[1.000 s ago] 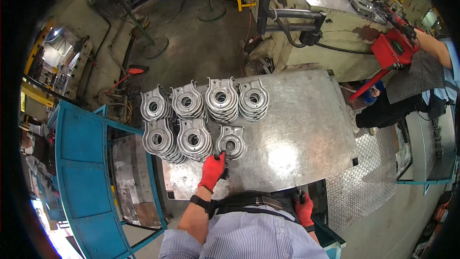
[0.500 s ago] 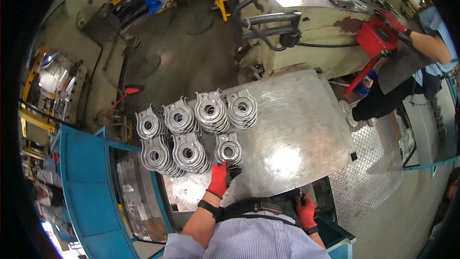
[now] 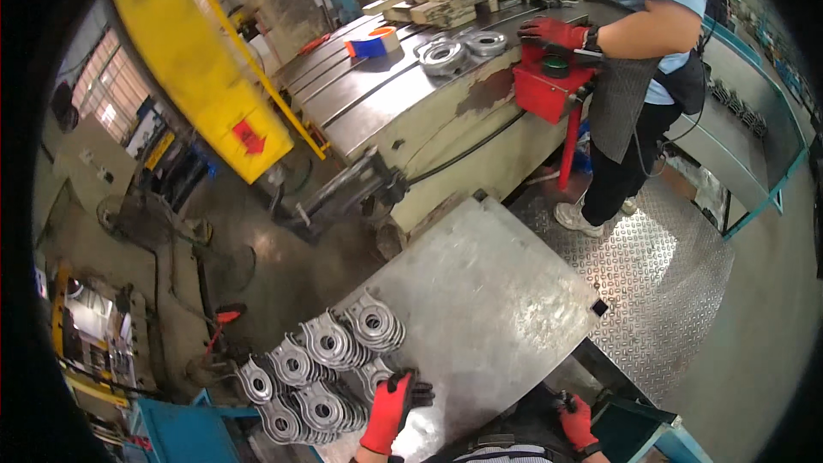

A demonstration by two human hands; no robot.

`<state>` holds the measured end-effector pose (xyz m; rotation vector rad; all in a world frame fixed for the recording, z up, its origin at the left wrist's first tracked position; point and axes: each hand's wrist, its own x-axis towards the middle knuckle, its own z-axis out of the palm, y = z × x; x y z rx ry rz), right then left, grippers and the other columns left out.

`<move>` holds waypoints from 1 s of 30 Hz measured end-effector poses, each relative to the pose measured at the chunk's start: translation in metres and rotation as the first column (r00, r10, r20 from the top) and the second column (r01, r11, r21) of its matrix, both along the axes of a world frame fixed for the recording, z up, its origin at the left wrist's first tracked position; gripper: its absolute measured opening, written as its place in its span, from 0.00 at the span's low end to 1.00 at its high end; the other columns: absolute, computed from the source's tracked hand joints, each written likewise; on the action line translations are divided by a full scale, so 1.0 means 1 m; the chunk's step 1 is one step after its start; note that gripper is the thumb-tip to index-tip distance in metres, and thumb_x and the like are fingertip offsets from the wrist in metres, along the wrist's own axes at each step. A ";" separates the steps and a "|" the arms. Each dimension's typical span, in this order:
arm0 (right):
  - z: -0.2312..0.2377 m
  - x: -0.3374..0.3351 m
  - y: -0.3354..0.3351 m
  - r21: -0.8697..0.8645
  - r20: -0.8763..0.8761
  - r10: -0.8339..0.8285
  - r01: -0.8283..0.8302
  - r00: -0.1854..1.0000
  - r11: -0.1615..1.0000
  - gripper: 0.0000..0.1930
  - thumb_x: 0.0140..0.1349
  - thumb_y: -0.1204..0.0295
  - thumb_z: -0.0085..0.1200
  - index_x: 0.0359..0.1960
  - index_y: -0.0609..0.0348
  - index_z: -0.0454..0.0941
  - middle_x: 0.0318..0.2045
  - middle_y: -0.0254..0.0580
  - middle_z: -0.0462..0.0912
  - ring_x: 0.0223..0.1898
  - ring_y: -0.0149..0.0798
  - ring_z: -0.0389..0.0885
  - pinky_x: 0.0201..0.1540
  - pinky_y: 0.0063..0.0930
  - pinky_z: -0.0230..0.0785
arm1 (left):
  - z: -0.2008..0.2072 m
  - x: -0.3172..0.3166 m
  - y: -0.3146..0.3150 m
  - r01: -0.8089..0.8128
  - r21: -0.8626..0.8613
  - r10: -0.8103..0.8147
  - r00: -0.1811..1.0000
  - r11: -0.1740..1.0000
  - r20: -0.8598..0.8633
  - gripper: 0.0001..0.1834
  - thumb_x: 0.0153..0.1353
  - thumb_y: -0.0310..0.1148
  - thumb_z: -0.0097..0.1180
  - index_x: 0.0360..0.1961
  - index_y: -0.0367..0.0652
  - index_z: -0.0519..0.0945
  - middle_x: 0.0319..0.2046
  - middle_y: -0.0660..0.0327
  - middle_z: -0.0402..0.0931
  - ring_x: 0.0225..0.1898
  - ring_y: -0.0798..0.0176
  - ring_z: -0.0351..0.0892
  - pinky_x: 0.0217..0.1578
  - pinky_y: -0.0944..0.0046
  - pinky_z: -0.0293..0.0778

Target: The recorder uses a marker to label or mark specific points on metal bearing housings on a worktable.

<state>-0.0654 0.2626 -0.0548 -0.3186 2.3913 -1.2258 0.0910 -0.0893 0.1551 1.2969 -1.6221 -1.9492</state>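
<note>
My left hand (image 3: 391, 411), in a red glove with dark fingers, is beside the front right stack of ring-shaped metal brackets (image 3: 374, 372). Its fingers stretch out to the right, open, with nothing seen in them; whether it touches the stack I cannot tell. More stacks of these brackets (image 3: 324, 410) stand in two rows on the left part of a metal-topped table (image 3: 489, 266). Close to the table's front edge, my right hand (image 3: 577, 422), also red-gloved, has its dark fingers curled. What they hold, if anything, is too small to make out.
Across the table a co-worker's red-gloved hand (image 3: 553, 33) rests on a red control box (image 3: 549, 90). Two round metal parts (image 3: 443, 57) lie on the machine bed behind. A yellow panel (image 3: 201, 51) stands at far left, and a blue metal frame (image 3: 184, 433) at near left.
My view has swung up and to the right, so the table sits lower and more of the machine and co-worker shows. My left hand stays by the front right stack, its fingers now stretched out.
</note>
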 end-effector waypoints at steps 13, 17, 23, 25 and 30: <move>-0.021 -0.073 0.074 -0.014 0.191 -0.277 0.285 0.942 0.958 0.13 0.49 0.69 0.62 0.35 0.64 0.78 0.28 0.50 0.82 0.30 0.45 0.79 0.37 0.35 0.70 | 0.158 -0.399 -0.167 -0.015 -0.677 -0.163 0.966 0.736 -0.198 0.21 0.56 0.38 0.61 0.46 0.37 0.75 0.33 0.58 0.78 0.35 0.64 0.76 0.34 0.64 0.72; 0.003 -0.091 0.086 0.121 0.086 -0.335 0.324 0.938 0.938 0.15 0.50 0.65 0.61 0.34 0.65 0.78 0.29 0.54 0.81 0.32 0.54 0.78 0.38 0.38 0.70 | 0.169 -0.483 -0.211 0.119 -0.993 0.107 0.987 0.022 0.120 0.34 0.52 0.50 0.60 0.52 0.35 0.70 0.41 0.49 0.76 0.43 0.51 0.75 0.42 0.55 0.71; -0.004 -0.097 0.112 0.208 0.168 -0.455 0.419 0.875 0.884 0.17 0.53 0.59 0.60 0.35 0.62 0.79 0.31 0.52 0.82 0.37 0.51 0.81 0.38 0.37 0.69 | 0.148 -0.500 -0.260 0.411 -0.893 0.325 0.883 -0.185 0.339 0.45 0.47 0.52 0.62 0.62 0.37 0.62 0.56 0.47 0.69 0.58 0.45 0.66 0.57 0.53 0.62; 0.003 -0.085 0.116 0.226 0.161 -0.505 0.467 0.848 0.855 0.18 0.53 0.58 0.60 0.35 0.61 0.79 0.30 0.53 0.81 0.37 0.52 0.80 0.38 0.38 0.69 | 0.144 -0.513 -0.255 0.399 -0.899 0.246 0.903 -0.180 0.352 0.44 0.46 0.47 0.64 0.62 0.38 0.62 0.56 0.47 0.69 0.57 0.45 0.66 0.57 0.53 0.62; 0.012 -0.083 0.109 0.232 0.210 -0.517 0.471 0.830 0.851 0.19 0.53 0.56 0.59 0.36 0.60 0.79 0.31 0.53 0.81 0.37 0.54 0.79 0.40 0.39 0.69 | 0.134 -0.515 -0.249 0.325 -0.919 0.250 0.930 -0.224 0.268 0.43 0.47 0.40 0.64 0.64 0.41 0.60 0.54 0.47 0.70 0.53 0.43 0.69 0.55 0.53 0.64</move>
